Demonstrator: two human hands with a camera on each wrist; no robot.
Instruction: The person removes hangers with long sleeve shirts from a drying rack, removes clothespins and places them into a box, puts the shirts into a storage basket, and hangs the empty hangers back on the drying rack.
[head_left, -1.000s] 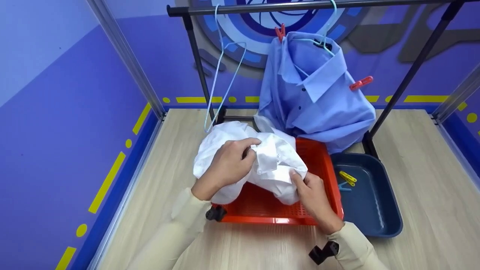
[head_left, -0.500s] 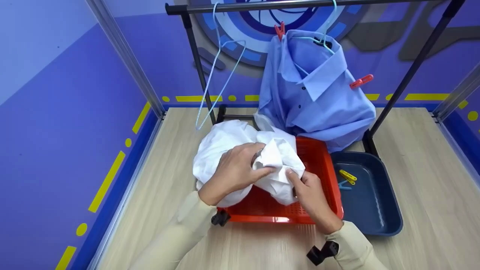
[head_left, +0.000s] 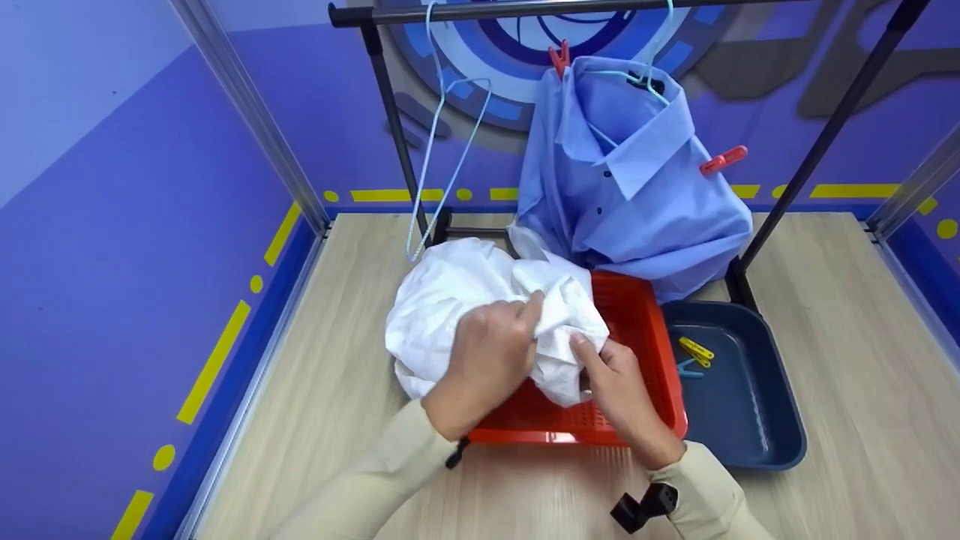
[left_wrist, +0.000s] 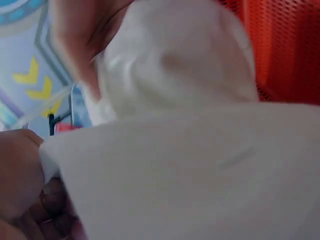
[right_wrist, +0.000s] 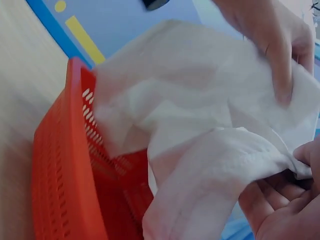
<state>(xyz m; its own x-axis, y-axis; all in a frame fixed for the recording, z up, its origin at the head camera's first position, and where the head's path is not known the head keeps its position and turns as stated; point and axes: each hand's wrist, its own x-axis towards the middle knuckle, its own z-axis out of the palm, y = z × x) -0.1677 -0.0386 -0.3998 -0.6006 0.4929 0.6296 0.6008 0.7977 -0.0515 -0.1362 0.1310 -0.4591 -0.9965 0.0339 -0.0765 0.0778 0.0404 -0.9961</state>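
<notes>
A crumpled white shirt (head_left: 442,300) is bunched up over the left part of a red basket (head_left: 555,436). My left hand (head_left: 487,352) grips the cloth near its middle, with the fingers curled in and the back of the hand uppermost. My right hand (head_left: 622,386) pinches the right end of the shirt, thumb on top. In the right wrist view, a folded band of the cloth (right_wrist: 210,175) runs from the right hand's fingers down toward the basket, while the left hand (right_wrist: 270,45) appears above it with fingers on the cloth.
A blue shirt (head_left: 652,202) with red clothespins (head_left: 724,160) hangs on the black rack (head_left: 570,9) behind the basket. A bare light-blue hanger (head_left: 435,165) hangs at left. At right, a dark blue tray (head_left: 742,405) holds yellow (head_left: 696,349) and blue (head_left: 688,371) clothespins.
My left hand has moved a little right along the shirt, opened around a fold and closed on the cloth. The right hand has kept its pinch nearly in place. The bare hanger has swung slightly.
</notes>
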